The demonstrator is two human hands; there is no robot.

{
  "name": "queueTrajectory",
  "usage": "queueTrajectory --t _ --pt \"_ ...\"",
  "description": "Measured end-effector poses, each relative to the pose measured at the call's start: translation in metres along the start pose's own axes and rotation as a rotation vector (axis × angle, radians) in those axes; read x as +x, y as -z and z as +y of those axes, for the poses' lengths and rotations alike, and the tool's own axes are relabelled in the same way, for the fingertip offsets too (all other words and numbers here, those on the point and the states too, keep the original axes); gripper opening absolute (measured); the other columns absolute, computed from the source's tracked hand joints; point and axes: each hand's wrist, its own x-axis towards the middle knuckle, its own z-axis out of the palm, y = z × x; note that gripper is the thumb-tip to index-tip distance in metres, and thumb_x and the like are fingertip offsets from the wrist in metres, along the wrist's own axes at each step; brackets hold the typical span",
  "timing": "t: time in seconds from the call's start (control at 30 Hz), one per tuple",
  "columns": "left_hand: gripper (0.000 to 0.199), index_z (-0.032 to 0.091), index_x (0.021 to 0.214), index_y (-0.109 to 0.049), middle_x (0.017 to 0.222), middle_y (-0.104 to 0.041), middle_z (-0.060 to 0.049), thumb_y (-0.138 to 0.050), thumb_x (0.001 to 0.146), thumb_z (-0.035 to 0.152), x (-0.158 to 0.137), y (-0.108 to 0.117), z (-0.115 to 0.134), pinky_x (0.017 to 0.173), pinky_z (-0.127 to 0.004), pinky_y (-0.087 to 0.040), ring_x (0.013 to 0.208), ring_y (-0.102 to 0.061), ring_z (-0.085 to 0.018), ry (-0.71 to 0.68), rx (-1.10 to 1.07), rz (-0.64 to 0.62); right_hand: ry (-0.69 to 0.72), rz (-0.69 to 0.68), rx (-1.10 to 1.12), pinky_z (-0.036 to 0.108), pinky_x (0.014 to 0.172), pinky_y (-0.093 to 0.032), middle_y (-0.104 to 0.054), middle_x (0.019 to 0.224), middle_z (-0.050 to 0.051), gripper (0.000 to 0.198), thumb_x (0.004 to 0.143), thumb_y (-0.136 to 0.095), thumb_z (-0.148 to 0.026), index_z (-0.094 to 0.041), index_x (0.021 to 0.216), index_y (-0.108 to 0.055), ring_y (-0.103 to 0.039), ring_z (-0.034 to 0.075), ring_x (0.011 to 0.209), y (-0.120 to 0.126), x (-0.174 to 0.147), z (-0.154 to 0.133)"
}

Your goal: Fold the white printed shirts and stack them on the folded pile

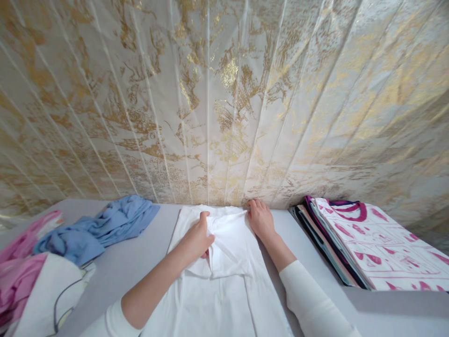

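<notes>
A white garment [224, 304] lies lengthwise in front of me, its far part turned over on itself in a loose, creased flap. My left hand [199, 236] is closed on the folded-over cloth left of the middle, thumb on top and some fingertips hidden beneath it. At the far right corner of the garment, my right hand [260, 219] has its fingers bent round the cloth edge. Creases run across the flap between both hands. Which kind of garment it is cannot be made out.
A neat stack of folded clothes, topped by a white and magenta printed shirt [379, 248], sits at right. On the left lie a crumpled blue garment [101, 227] and pink and white clothes [24, 285]. Behind the pale surface [115, 276] rises a gold-patterned curtain [224, 103].
</notes>
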Motion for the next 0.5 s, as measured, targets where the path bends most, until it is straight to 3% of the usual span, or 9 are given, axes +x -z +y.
queueTrajectory --t 0.13,0.23,0.33,0.4,0.47,0.5 --pt "0.07 0.016 0.143 -0.014 0.115 -0.06 -0.017 -0.051 0.084 0.012 -0.003 -0.005 -0.001 0.042 -0.023 -0.05 0.047 -0.063 -0.012 -0.042 0.015 0.015 0.074 0.019 0.068 0.042 0.101 -0.039 -0.056 0.126 0.014 0.047 0.086 -0.037 -0.009 -0.017 0.131 -0.049 -0.048 0.027 0.12 0.014 -0.029 -0.018" --pt "0.077 0.013 0.145 -0.014 0.124 -0.057 -0.02 -0.055 0.08 0.007 -0.013 -0.005 0.007 0.069 -0.031 -0.058 0.084 -0.07 -0.023 -0.118 0.083 0.091 0.189 -0.008 0.146 0.044 0.107 -0.038 -0.045 0.145 0.013 0.049 0.094 -0.032 -0.02 -0.018 0.143 -0.037 -0.04 0.025 0.134 0.012 -0.065 -0.03" --pt "0.075 0.012 0.147 -0.02 0.151 -0.029 -0.023 -0.049 0.079 0.0 -0.04 -0.01 0.02 0.106 -0.046 -0.038 0.133 -0.041 -0.036 -0.23 0.19 0.218 0.209 -0.092 0.13 0.05 0.107 -0.039 -0.042 0.148 0.016 0.049 0.097 -0.036 -0.032 -0.016 0.143 -0.041 -0.039 0.029 0.137 0.008 -0.089 -0.027" --pt "0.071 0.015 0.145 -0.03 0.158 -0.018 -0.018 -0.048 0.078 0.0 -0.066 -0.025 0.024 0.114 -0.054 -0.022 0.142 -0.023 -0.038 -0.314 0.255 0.243 0.161 -0.109 0.104 0.05 0.108 -0.038 -0.042 0.148 0.015 0.048 0.098 -0.036 -0.034 -0.016 0.142 -0.043 -0.039 0.029 0.137 0.012 -0.092 -0.019" --pt "0.067 0.022 0.138 -0.044 0.154 -0.033 -0.01 -0.06 0.075 0.007 -0.092 -0.053 0.02 0.115 -0.051 -0.024 0.142 -0.026 -0.034 -0.455 0.308 0.123 0.141 -0.105 0.112 0.049 0.11 -0.036 -0.042 0.149 0.012 0.048 0.099 -0.033 -0.033 -0.019 0.144 -0.041 -0.038 0.027 0.138 0.021 -0.091 -0.01" --pt "0.063 0.021 0.139 -0.044 0.153 -0.035 -0.012 -0.062 0.079 0.016 -0.104 -0.072 0.015 0.112 -0.052 -0.029 0.141 -0.029 -0.035 -0.641 0.369 -0.056 0.149 -0.116 0.117 0.049 0.111 -0.035 -0.042 0.149 0.011 0.048 0.099 -0.033 -0.033 -0.02 0.145 -0.041 -0.038 0.026 0.138 0.025 -0.091 -0.008"
